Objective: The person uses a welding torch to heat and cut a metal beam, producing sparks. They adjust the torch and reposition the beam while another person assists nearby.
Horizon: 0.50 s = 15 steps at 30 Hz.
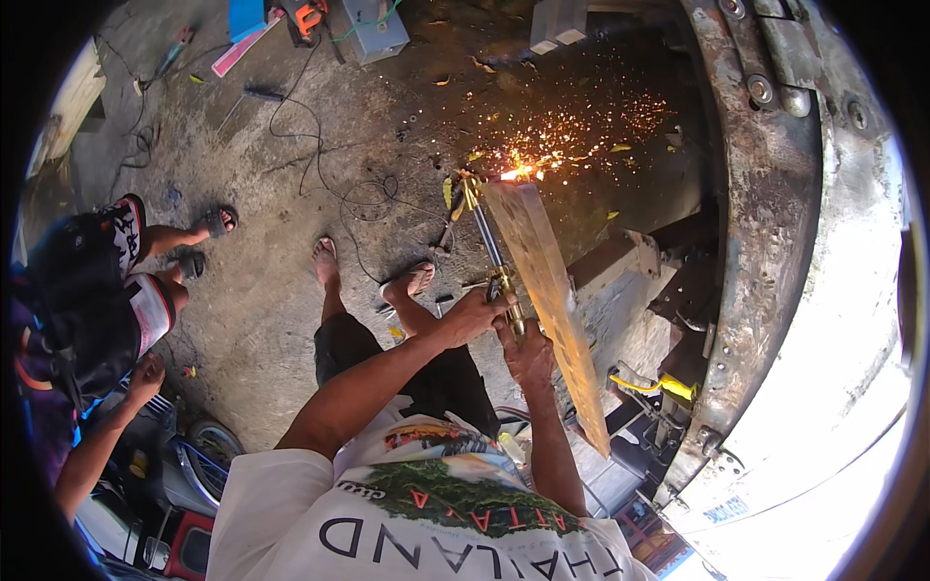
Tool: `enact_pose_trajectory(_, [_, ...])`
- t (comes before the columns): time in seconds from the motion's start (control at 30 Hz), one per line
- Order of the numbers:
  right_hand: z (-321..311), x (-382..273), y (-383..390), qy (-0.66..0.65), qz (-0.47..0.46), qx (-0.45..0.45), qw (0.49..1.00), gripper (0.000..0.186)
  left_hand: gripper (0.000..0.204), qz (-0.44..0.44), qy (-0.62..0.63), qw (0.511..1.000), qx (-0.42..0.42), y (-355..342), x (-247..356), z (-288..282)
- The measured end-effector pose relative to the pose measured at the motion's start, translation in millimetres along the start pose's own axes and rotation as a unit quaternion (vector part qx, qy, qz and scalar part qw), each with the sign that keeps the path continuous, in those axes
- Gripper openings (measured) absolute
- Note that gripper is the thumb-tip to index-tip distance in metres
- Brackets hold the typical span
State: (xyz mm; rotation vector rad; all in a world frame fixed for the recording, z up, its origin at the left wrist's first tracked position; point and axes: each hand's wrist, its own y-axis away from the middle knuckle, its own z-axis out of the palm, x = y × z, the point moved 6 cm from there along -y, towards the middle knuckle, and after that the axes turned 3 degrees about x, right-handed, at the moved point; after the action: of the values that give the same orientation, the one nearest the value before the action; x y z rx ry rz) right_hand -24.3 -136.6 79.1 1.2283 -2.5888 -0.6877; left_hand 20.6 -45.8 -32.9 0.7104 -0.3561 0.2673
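Observation:
A brass-and-silver cutting torch (488, 237) is held in both my hands, its head pointing away from me. My left hand (473, 318) closes round it near the valves. Just behind, my right hand (529, 356) grips the rear end of the torch. A long, rusty steel bar (544, 290) slopes alongside, right of the torch. At the bar's far end, close to the torch head, a bright glow (521, 174) throws orange sparks to the right. The exact contact between flame and metal is lost in the glare.
Along the right stands a large, worn metal frame (765, 223). Steel blocks (620, 266) lie beside the bar. Thin black cable (373, 203) loops over the concrete floor, with a hammer (449, 232) near my sandalled foot. Another person (87, 281) is at the left; a grey box (376, 34) sits far off.

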Motion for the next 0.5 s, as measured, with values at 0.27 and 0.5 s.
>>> enact_pose_trajectory(0.27, [6.2,-0.1,4.3,-0.043,0.011,0.001,0.999,0.064,0.045,-0.014,-0.045,0.999,0.012,18.4,23.4,-0.3])
enact_pose_trajectory(0.5, [8.6,-8.0,7.1,-0.074,0.003,0.025,0.997,0.061,0.041,-0.019,-0.028,0.999,0.006,15.5,22.9,-4.5])
